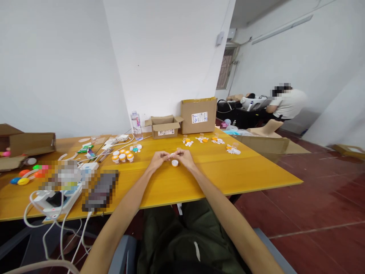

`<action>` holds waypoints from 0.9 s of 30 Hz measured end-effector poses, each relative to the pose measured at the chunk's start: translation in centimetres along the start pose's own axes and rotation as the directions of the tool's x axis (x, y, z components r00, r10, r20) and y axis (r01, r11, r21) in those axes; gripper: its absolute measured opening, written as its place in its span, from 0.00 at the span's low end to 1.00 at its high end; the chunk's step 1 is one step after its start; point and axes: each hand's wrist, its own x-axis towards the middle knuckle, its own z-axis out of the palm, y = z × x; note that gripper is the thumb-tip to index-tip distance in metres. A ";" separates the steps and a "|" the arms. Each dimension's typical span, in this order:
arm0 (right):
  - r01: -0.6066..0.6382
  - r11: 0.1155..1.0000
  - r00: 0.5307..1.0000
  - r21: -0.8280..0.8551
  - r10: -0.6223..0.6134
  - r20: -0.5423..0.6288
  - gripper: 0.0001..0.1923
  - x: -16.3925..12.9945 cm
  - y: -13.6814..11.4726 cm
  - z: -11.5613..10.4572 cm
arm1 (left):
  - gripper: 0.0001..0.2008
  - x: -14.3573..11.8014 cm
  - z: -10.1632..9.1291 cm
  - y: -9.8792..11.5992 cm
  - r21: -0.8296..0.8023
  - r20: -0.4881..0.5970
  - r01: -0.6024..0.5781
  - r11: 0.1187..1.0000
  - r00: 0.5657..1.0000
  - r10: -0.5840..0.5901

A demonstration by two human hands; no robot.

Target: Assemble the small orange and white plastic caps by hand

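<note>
My left hand (159,158) and my right hand (184,157) meet above the table, fingers pinched together. Between their fingertips is a small white piece (172,155), largely hidden and too small to name. Just below, a round white cap-like part (175,163) with an orange edge rests on the table. A small clear cup (179,148) shows partly behind the fingers. To the left of my hands stands a group of small jars with white lids and orange rims (122,156), with loose white and green discs (135,149) behind them.
Piles of white discs and orange parts (188,142) lie along the back and right (234,150). Cardboard boxes (164,126) and a water bottle (137,125) stand behind. A power strip (71,194), cables and a phone (101,190) occupy the left. Another person (291,102) sits far right.
</note>
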 end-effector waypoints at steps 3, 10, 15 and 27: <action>0.024 1.000 1.000 -0.013 -0.024 0.007 0.12 -0.1 -0.3 0.0 | 0.12 -0.1 0.0 0.1 0.000 -0.006 -0.005 1.000 1.000 0.005; 0.005 1.000 1.000 -0.005 -0.005 -0.002 0.10 -0.5 -1.1 0.0 | 0.12 -0.2 0.1 0.3 -0.012 -0.008 0.016 1.000 1.000 -0.016; 0.015 0.999 1.000 -0.028 -0.015 0.006 0.11 -0.3 -0.8 0.0 | 0.12 -0.1 0.0 0.3 -0.010 -0.005 0.030 0.999 1.000 -0.031; -0.004 1.000 1.000 -0.019 0.004 0.022 0.12 -0.1 -0.5 0.0 | 0.12 -0.2 -0.2 0.2 -0.022 0.010 0.030 0.999 1.000 -0.030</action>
